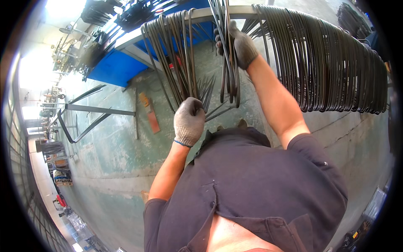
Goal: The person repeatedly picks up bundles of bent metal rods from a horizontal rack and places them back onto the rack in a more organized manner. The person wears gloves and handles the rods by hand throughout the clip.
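Observation:
Bent dark steel rods hang in rows over a grey rail in front of me. My right hand, in a grey knit glove, is closed around a small bundle of rods high up near the rail. My left hand, also gloved, grips the lower ends of the left group of hanging rods, where they fan out to points. A large row of rods hangs to the right of my right arm, untouched.
A blue workbench stands behind the rail with dark metal parts on it. On the worn green concrete floor lie a black metal frame, and a rusty flat piece. Racks and machines line the left wall.

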Action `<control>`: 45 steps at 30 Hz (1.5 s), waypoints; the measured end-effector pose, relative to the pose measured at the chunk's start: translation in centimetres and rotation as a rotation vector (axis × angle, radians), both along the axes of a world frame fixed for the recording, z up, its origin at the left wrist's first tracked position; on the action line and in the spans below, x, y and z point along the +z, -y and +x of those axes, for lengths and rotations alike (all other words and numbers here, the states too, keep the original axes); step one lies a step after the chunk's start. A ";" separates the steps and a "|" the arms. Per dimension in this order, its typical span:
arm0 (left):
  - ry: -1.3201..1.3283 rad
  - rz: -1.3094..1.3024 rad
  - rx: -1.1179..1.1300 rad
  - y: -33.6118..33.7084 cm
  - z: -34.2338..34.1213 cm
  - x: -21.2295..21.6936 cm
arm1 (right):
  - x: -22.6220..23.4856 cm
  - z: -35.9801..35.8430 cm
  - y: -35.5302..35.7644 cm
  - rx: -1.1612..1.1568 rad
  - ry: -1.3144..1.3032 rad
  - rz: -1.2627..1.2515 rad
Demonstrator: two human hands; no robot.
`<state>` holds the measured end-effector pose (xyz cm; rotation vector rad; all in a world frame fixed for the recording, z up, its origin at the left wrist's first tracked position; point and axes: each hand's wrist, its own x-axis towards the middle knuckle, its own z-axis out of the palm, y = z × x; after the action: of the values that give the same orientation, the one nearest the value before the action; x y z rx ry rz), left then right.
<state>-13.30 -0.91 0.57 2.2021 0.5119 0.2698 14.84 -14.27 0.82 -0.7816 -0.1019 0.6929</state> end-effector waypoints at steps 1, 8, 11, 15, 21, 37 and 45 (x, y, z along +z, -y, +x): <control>0.015 0.027 -0.024 0.2 0.4 -0.5 | -0.2 -0.9 0.6 0.002 -0.039 0.095; 0.287 0.218 -0.009 -0.8 3.2 0.4 | -4.9 -2.2 2.6 0.132 0.006 -0.037; 0.277 0.112 -0.007 0.1 5.4 2.5 | -6.3 -3.3 3.2 0.151 -0.034 -0.155; 0.145 0.043 -0.098 3.3 7.7 1.3 | -7.0 -3.7 2.3 0.113 -0.019 -0.162; 0.173 0.265 -0.001 4.7 9.0 -0.2 | -5.8 -3.6 2.4 0.070 0.039 -0.377; -0.088 -0.687 0.172 4.0 16.3 2.7 | -5.4 -3.9 2.2 -0.191 0.202 -0.449; 0.012 -0.921 0.199 2.3 19.9 5.4 | -1.8 -5.3 3.4 -0.149 0.067 -0.477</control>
<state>6.60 -3.18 6.01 1.2583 0.6797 0.1102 9.53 -17.67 -0.99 -1.2574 0.0642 0.5543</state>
